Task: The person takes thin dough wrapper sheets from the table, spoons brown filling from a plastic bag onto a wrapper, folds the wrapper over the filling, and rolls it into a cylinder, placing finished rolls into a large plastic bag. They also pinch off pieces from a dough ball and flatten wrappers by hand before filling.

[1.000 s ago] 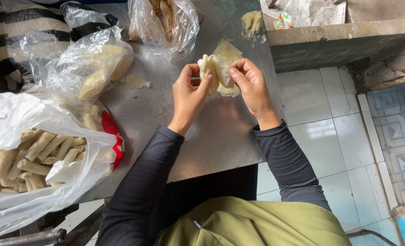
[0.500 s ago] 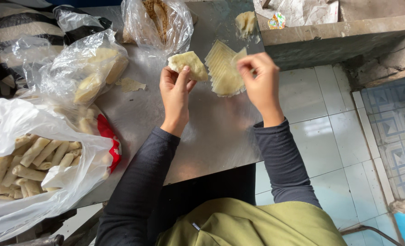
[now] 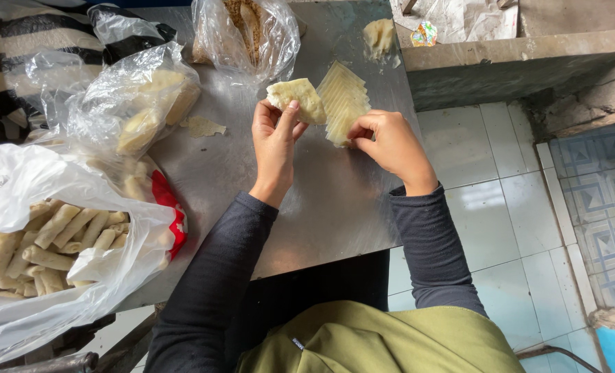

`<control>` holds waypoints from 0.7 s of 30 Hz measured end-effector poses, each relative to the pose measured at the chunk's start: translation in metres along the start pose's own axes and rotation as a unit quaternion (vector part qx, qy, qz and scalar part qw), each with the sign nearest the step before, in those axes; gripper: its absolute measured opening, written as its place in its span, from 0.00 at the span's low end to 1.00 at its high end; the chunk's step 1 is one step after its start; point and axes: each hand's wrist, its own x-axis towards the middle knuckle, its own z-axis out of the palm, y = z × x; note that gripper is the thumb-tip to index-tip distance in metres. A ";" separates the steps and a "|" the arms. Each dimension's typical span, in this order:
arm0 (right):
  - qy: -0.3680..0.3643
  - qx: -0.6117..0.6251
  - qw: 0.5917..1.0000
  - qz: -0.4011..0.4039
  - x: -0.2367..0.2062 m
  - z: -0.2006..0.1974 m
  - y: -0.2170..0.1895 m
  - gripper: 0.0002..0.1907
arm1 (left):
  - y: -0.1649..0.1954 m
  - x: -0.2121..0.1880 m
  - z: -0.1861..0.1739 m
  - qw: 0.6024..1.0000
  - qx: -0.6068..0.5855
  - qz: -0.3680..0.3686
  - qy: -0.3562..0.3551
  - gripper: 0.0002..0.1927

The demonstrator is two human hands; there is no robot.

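Both hands bare: left hand (image 3: 274, 141), right hand (image 3: 390, 141). Long dark charcoal sleeves (image 3: 214, 276), close-fitting, end at the wrists. Olive-green garment (image 3: 383, 342) covers the lap, softly creased, with a small dark tag near its upper edge.

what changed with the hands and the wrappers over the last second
The hands came apart. The left hand carried one wrapper off to the left and holds it up; the right hand went back to the fanned stack on the table and pinches its lower edge. The bags stayed put.
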 end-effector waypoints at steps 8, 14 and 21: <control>-0.013 -0.009 1.000 -0.005 0.002 0.001 -0.002 0.08 | 0.000 -0.001 0.000 1.000 0.005 0.002 -0.008 0.10; -0.021 -0.006 1.000 -0.012 0.003 0.000 -0.002 0.08 | 0.001 -0.001 0.001 1.000 0.024 0.006 -0.015 0.10; -0.033 0.006 0.999 0.001 0.003 -0.001 -0.003 0.07 | 0.002 -0.002 0.003 0.999 0.036 0.010 -0.028 0.11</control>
